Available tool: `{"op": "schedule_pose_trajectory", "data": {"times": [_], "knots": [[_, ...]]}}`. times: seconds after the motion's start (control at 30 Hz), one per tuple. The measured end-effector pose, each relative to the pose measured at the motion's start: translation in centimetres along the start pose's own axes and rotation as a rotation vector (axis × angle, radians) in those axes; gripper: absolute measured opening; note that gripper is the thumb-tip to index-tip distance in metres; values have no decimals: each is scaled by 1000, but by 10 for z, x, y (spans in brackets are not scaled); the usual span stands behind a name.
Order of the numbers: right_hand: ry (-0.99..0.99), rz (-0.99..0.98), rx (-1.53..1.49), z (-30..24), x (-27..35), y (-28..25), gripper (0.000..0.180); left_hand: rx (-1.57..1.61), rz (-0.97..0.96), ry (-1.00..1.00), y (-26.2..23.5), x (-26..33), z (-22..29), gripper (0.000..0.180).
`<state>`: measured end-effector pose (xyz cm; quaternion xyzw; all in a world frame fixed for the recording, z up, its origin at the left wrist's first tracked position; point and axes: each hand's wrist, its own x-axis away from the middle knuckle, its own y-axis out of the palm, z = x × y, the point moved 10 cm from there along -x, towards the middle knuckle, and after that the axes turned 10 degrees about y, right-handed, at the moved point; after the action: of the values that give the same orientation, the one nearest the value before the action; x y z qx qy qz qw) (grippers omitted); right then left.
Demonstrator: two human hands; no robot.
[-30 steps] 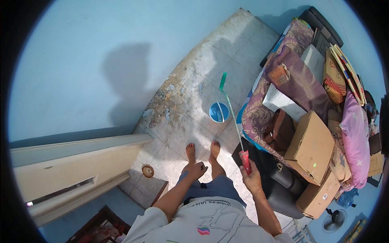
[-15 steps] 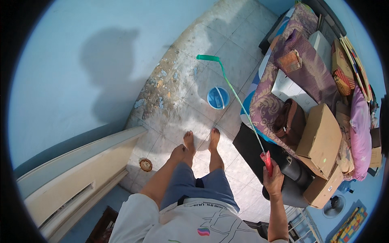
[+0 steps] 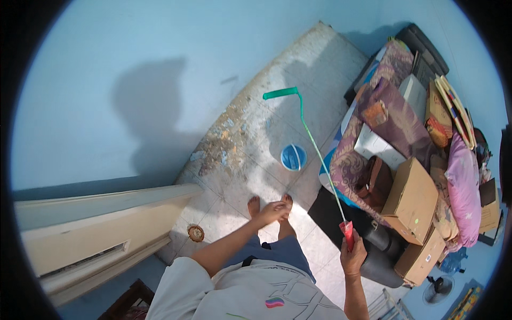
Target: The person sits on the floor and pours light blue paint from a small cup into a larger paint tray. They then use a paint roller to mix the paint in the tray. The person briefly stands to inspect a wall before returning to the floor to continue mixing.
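Note:
My right hand (image 3: 353, 258) is wrapped around the red handle of a long paint roller (image 3: 318, 151). Its thin rod, streaked with green, runs up and away to the left and ends in a green roller sleeve, held in the air near the blue wall (image 3: 224, 37). Over my feet, my left hand (image 3: 274, 212) hangs with its fingers curled in, and nothing shows in it. A small blue bucket (image 3: 288, 161) with a pale handle stands on the floor beyond my feet, below the rod. What it holds cannot be made out.
Cardboard boxes (image 3: 409, 194), purple patterned cloth (image 3: 397, 120) and a pink pillow (image 3: 463, 192) are heaped on the right. Paint flakes (image 3: 224, 141) litter the tiles along the wall. A pale door (image 3: 96, 226) stands left, near a round brown object (image 3: 196, 232).
My left hand has swung right, across in front of my feet. The roller head has turned slightly and its handle sits lower in view. The whole view has shifted, showing more wall.

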<state>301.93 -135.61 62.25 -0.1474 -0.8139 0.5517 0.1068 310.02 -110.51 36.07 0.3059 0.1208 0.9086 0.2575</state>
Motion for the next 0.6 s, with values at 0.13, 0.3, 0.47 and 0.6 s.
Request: {"op": "schedule_pose_trajectory", "data": {"times": [0.13, 0.3, 0.47, 0.6], "knots": [[-79, 137, -36, -28, 6, -26, 43, 91, -177, 178, 90, 6, 111, 41], [-170, 207, -107, -53, 3, -40, 45, 169, -223, 321, 129, 31, 183, 48], [-183, 229, -140, -62, -1, -40, 49, 94, -213, 412, 138, 34, 213, 38], [-206, 251, -203, -62, -6, -39, 50, 49, -142, 458, 138, 36, 229, 35]]}}
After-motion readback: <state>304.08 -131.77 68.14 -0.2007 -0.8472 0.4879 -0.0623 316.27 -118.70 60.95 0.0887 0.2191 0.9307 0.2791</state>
